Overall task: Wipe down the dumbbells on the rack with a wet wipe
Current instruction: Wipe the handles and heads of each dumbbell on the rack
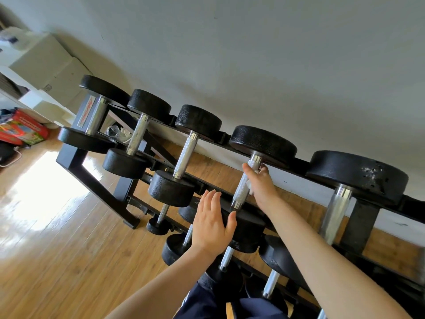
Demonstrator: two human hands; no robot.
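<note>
While the right hand curls round the knurled steel handle of the fourth dumbbell on the top row, centre of frame, the white wet wipe sits pinched between its fingers and the metal. Left hand lies flat, fingers straight, against the near black head of that dumbbell, steadying it. Progress is hard to call: no surface shows a clear wet sheen. At far right the biggest dumbbell looks chipped and dusty, and the rack carries a lower row at bottom centre, so plenty likely remains.
</note>
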